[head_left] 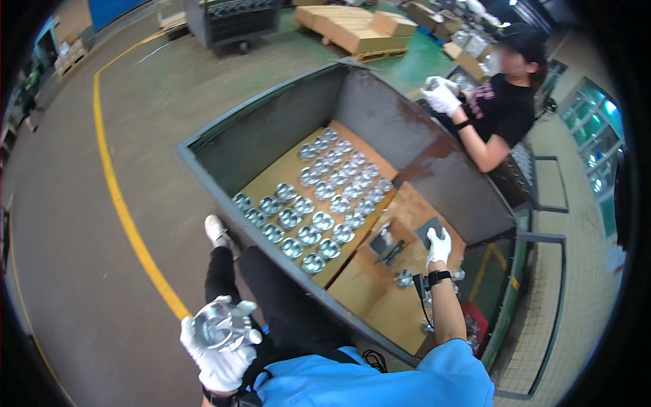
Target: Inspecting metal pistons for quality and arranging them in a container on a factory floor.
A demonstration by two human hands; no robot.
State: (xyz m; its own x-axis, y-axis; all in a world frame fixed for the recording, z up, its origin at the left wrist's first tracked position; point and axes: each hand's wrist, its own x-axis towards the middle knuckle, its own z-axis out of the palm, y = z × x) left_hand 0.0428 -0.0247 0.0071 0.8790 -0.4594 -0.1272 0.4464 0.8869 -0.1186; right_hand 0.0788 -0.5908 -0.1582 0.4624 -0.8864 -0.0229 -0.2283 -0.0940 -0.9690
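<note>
My left hand (220,363), in a white glove, is wrapped round a shiny metal cup-shaped part (222,325) at the lower left. Its round hollow end faces up. My right hand (438,247), also gloved, reaches over the big metal bin (261,102). The fingers close on the edge of a flat dark grey square sheet (424,234), above the cardboard. Whether it is sandpaper I cannot make out. Several similar metal parts (323,221) stand in rows on a cardboard layer (285,178) to its left.
Beside my right hand, an open cardboard box (380,256) holds small dark items. Several more metal parts (404,278) lie near my right forearm. A co-worker (505,102) in white gloves stands across the bin. Behind are pallets of cartons (356,30) and a wheeled bin (234,24).
</note>
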